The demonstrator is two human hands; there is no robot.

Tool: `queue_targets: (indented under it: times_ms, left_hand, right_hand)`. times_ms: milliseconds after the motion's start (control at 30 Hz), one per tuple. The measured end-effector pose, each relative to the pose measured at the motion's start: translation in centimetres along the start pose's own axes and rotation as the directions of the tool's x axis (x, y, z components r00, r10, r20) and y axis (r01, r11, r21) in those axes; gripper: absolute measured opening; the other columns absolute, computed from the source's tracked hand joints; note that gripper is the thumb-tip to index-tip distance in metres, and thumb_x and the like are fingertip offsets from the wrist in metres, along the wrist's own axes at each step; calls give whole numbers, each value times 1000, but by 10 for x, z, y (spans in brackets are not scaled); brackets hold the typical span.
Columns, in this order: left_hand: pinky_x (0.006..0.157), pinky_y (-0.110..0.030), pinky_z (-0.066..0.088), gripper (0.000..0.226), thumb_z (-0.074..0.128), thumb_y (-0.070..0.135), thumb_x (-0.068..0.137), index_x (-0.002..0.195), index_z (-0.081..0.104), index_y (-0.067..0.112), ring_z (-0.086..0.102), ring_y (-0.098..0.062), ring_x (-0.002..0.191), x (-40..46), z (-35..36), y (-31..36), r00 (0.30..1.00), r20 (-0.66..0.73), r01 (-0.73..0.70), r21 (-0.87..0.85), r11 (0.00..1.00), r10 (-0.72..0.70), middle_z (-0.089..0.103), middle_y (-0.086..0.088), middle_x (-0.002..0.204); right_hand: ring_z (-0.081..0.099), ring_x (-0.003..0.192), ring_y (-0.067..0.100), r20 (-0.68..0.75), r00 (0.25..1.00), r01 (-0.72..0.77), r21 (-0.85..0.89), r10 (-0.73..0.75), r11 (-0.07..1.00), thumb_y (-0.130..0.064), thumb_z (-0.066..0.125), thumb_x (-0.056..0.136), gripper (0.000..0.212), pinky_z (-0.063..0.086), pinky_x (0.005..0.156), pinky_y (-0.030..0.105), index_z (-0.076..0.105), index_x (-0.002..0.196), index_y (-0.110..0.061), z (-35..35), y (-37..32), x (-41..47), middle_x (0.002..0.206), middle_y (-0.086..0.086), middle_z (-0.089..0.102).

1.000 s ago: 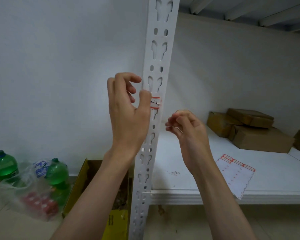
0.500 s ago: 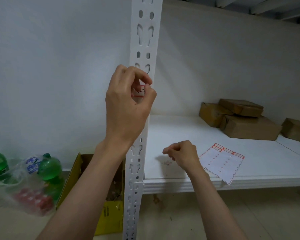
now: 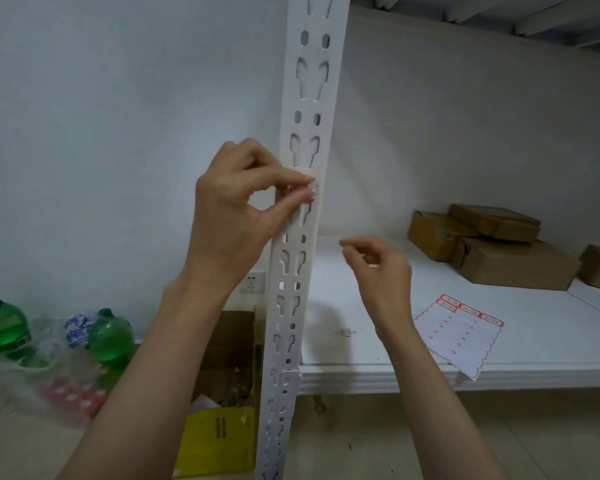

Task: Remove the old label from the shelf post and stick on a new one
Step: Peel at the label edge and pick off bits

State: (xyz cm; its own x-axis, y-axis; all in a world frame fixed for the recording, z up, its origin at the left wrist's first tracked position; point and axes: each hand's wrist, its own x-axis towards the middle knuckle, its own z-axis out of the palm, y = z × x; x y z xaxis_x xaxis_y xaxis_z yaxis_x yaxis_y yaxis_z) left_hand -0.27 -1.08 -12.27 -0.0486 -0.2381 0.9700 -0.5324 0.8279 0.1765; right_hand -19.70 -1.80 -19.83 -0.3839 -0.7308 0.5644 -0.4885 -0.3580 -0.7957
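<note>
Pinching the red-edged label [image 3: 305, 191] on the white shelf post [image 3: 302, 237], the left hand [image 3: 236, 216] is raised; the right hand [image 3: 378, 271] hovers loosely curled, holding nothing; three cardboard boxes [image 3: 513, 265] stacked, two green bottles [image 3: 110, 336].

Soft, even, somewhat dim indoor light with a cool bluish cast on the wall [image 3: 101, 150]. No hard glare anywhere. Brightest along the white shelf post [image 3: 309, 140] and the shelf [image 3: 551, 341]. Faint, diffuse shadow on the shelf surface below the right hand [image 3: 381, 275]; darker shade under the upper shelf at top right. Slight motion blur on the fingers [image 3: 291, 188] of the left hand [image 3: 236, 209] and on the label there, print unreadable. Wide-angle bending: post leaning and curved, shelf edge bowed. Soft, smeared detail at the left edge around the green bottles [image 3: 4, 327].
</note>
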Motion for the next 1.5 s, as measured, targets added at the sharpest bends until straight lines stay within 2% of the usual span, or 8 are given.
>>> queue_targets:
  times_ms: [100, 333, 733, 1033, 1167, 1300, 1400, 1500]
  left_hand:
    - [74, -16, 41, 21, 79, 26, 83, 99, 79, 13, 54, -19, 84, -2, 2, -2, 997, 35, -65, 71, 995, 63, 65, -7, 90]
    - [72, -22, 38, 16, 76, 22, 86, 92, 80, 8, 56, -25, 80, -8, 10, 2, 991, -18, -130, 189, 973, 136, 68, -10, 87]
    - [70, -29, 45, 14, 72, 20, 91, 94, 73, 7, 50, -18, 85, -22, 33, 5, 987, -146, -28, 248, 968, 66, 64, -11, 92]
    - [71, -35, 38, 13, 61, 17, 98, 93, 68, 7, 55, -26, 83, -20, 39, 13, 987, -159, 30, 315, 948, 22, 60, -11, 92]
    - [73, -29, 30, 15, 54, 15, 101, 91, 62, 7, 52, -24, 83, -20, 45, 26, 986, -165, 38, 281, 959, 10, 58, -11, 93]
    - [74, -18, 30, 21, 45, 20, 103, 93, 57, 7, 42, -10, 81, -24, 61, 57, 998, -64, 30, 51, 998, -27, 55, -5, 93]
    - [71, -12, 35, 13, 42, 16, 105, 93, 46, 20, 42, -5, 80, -34, 76, 75, 983, 100, 164, -123, 979, -153, 48, 6, 94]
    - [66, -10, 37, 16, 39, 14, 105, 92, 40, 23, 44, -5, 79, -51, 91, 75, 934, 265, 291, -168, 942, -241, 42, 8, 95]
  right_hand:
    - [66, 83, 10, -44, 996, 81, 226, -73, 971, -15, 65, 96, 13, 56, 76, 24, 76, 94, -23, 4, -38, -4, 87, -11, 73]
    - [68, 77, 14, -72, 994, 96, 315, -77, 944, -9, 57, 97, 19, 58, 76, 35, 67, 103, -24, 13, -61, -10, 85, -9, 71]
    - [64, 67, 8, -39, 998, 58, 323, -48, 945, -6, 51, 97, 24, 52, 66, 20, 63, 107, -24, 10, -59, -13, 77, -2, 70]
    - [64, 67, 8, -16, 1000, 0, 279, 5, 960, -7, 49, 98, 26, 52, 64, 18, 61, 109, -28, 2, -46, -13, 77, -3, 70]
    - [62, 63, 5, -17, 999, -34, 253, 40, 967, -5, 48, 97, 27, 51, 65, 20, 61, 110, -25, -6, -38, -10, 78, 0, 71]
    - [61, 60, 4, -18, 988, -147, 232, 156, 962, -6, 49, 95, 26, 50, 67, 27, 63, 108, -24, -19, -23, -5, 78, -1, 71]
    - [65, 64, 4, -15, 970, -235, 188, 242, 954, -14, 52, 97, 19, 53, 70, 32, 62, 107, -27, -29, -9, -2, 77, -8, 69]
    - [67, 68, 11, -15, 952, -301, 134, 305, 944, -18, 54, 97, 14, 52, 67, 33, 63, 107, -23, -36, 5, 1, 80, -4, 71]
